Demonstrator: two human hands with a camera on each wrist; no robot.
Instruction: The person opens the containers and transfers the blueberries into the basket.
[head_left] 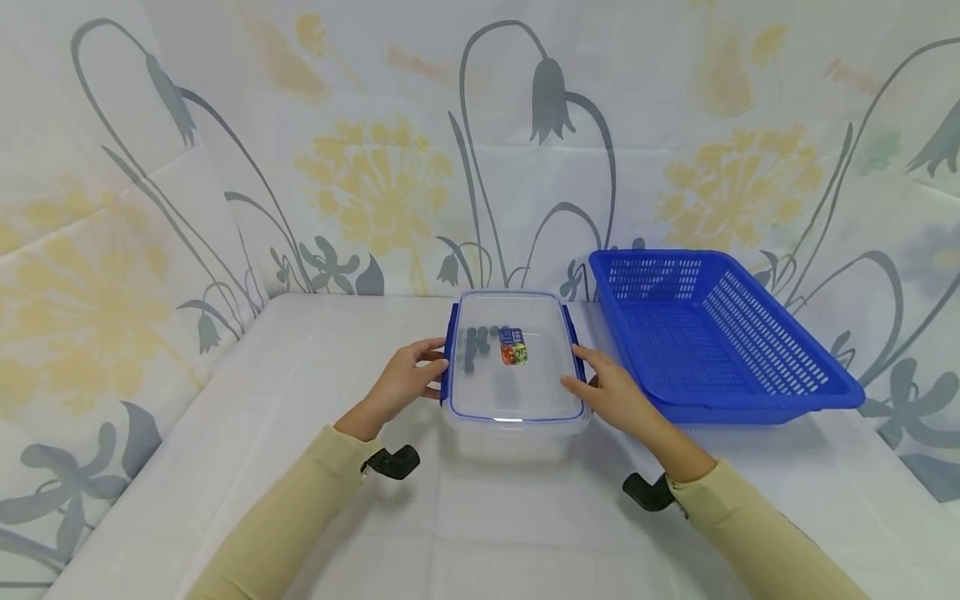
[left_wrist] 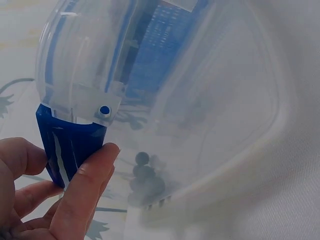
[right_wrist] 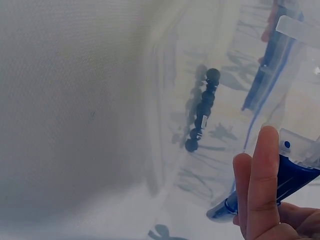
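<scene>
In front of you, near the middle of the white-covered table (head_left: 480, 533), sits a clear plastic food container (head_left: 513, 437) with its transparent lid (head_left: 480, 400) on, edged by a thin blue seal. Through the lid you can see a cluster of small dark balls (head_left: 471, 346) toward the container's left, far part; their exact kind is hard to tell. A small label (head_left: 513, 347) on the lid has a blue top and colourful produce pictures below, its print too small to read. Your left hand (head_left: 405, 379) pinches the blue left latch (head_left: 450, 333) between thumb and fingers, while your right hand (head_left: 618, 396) grips the blue right latch (head_left: 572, 333), thumb over the lid's edge. Just to the right stands a blue slotted plastic basket (head_left: 750, 402).
</scene>
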